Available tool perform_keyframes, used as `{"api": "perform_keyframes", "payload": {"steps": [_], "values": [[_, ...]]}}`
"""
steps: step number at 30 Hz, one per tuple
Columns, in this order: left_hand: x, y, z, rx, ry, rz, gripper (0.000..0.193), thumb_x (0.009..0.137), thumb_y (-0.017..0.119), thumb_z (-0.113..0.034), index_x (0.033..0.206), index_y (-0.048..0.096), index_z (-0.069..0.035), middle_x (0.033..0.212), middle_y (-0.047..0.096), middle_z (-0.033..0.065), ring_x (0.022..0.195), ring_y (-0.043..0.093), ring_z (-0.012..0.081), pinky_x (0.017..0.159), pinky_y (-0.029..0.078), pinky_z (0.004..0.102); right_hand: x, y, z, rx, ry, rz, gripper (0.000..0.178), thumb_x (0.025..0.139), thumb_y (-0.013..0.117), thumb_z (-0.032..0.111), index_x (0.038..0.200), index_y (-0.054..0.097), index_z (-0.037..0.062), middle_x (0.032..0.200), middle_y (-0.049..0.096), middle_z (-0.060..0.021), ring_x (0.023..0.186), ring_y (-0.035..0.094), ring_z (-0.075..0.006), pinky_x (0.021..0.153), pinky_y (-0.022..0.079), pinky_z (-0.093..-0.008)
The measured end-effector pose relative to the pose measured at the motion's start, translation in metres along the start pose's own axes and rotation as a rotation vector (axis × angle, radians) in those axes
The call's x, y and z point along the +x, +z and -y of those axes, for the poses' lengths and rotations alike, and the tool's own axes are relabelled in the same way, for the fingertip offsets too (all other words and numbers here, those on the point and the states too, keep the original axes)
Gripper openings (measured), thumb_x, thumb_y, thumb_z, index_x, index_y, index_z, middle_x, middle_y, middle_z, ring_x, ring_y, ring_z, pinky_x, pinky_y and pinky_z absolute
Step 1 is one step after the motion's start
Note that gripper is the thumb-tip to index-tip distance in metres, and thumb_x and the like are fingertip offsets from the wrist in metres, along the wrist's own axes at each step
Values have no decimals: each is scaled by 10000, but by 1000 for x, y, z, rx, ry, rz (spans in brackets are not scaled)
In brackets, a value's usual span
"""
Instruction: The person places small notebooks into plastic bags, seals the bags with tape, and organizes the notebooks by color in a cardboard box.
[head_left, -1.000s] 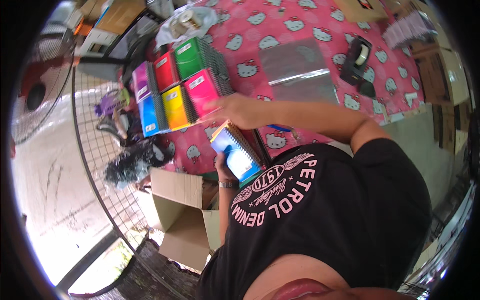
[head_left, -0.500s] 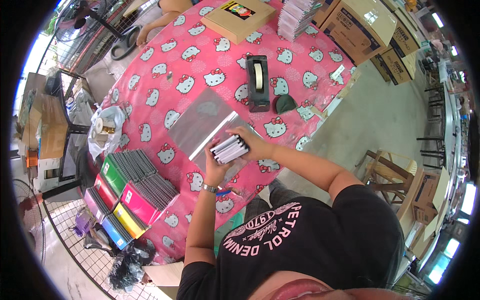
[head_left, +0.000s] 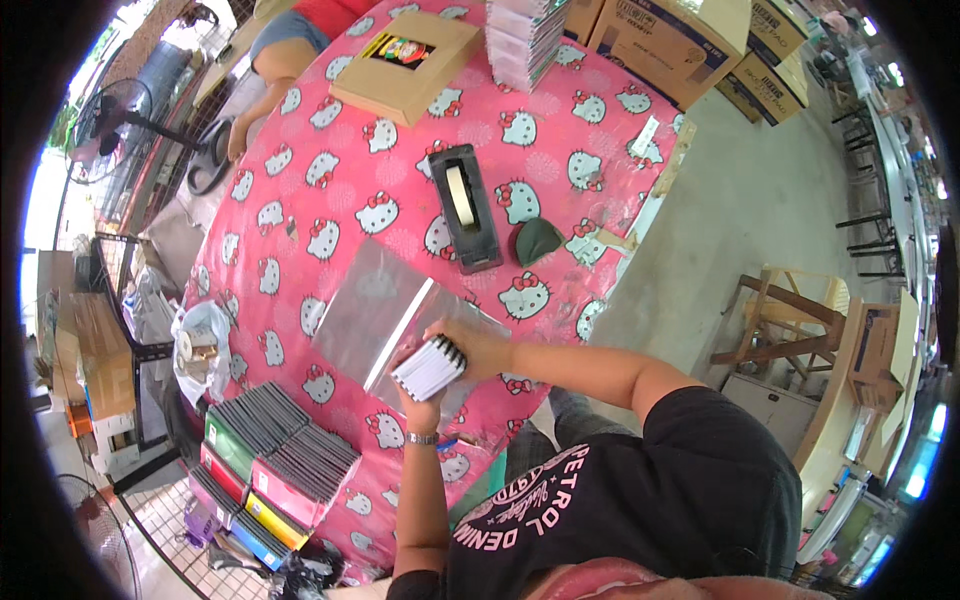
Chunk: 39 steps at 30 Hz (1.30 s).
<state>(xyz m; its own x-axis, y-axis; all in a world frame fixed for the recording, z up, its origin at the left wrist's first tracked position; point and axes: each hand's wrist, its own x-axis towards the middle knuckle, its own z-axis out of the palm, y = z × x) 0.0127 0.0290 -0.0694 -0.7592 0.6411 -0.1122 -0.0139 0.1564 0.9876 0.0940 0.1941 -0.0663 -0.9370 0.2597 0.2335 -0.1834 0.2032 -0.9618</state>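
Low over the table, both hands grip a small stack of spiral notebooks (head_left: 428,372), white page edges up and dark bindings toward the right. My left hand (head_left: 420,408) wraps the stack's near left side; a metal watch is on that wrist. My right hand (head_left: 480,352) closes round the far right side. Beneath the hands lie clear plastic bags (head_left: 362,302) with a white strip across them. Beyond the bags stands a black tape dispenser (head_left: 484,248) with a pale roll. Beside it sits a dark green rounded object (head_left: 538,242) whose kind I cannot tell.
Colourful spiral notebooks (head_left: 262,425) stand in stacks at the table's near left, by a white plastic bag (head_left: 205,350) holding spools. A flat brown box (head_left: 400,95), a tall notebook stack (head_left: 515,45) and cartons (head_left: 665,45) are at the far side. A person's arm (head_left: 262,100) rests near the far left edge.
The view has shifted, so the table things sit lower and further left in it. The stack is tilted differently in my hands, showing more white page edges. Both hands still hold it.
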Motion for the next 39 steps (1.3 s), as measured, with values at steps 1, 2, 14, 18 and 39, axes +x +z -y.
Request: {"api": "perform_keyframes", "payload": {"steps": [1,2,14,18,39], "values": [[-3,-5,-2,97,15,23,802,556,814,-17,1235,390,-50,1267,466,124,1185,466,263,1025,370,374,-4,5,-1,-24,-4,-3,722,595,804,173,1208,432,86,1110,527,-127,1071,520,-301,932,406,-388],[1,-12,10,317,144,154,686,588,796,-76,1192,470,-63,1240,494,122,1177,474,271,1017,376,382,-3,3,-7,-48,-9,-2,713,602,803,184,1205,436,82,1098,534,-130,1060,528,-301,926,411,-388],[6,-14,14,-178,-36,211,852,572,811,-56,1269,323,-74,1223,477,110,1134,508,231,963,420,360,32,-1,121,-815,-121,186,854,742,683,334,1390,274,-43,1379,367,-225,1334,308,-352,1128,156,-484],[12,-27,16,329,180,263,879,618,810,-121,1338,309,-68,1222,510,130,1131,538,252,940,442,351,36,13,96,-1222,-110,282,677,712,695,397,1200,476,-17,1129,552,-153,1145,491,-293,1077,262,-477],[57,-65,-10,-126,-645,-218,359,772,599,-139,1107,503,-57,923,592,12,766,560,107,647,434,260,90,13,9,-415,595,-385,693,793,561,602,957,608,-70,921,652,-198,890,630,-320,763,482,-389]]}}
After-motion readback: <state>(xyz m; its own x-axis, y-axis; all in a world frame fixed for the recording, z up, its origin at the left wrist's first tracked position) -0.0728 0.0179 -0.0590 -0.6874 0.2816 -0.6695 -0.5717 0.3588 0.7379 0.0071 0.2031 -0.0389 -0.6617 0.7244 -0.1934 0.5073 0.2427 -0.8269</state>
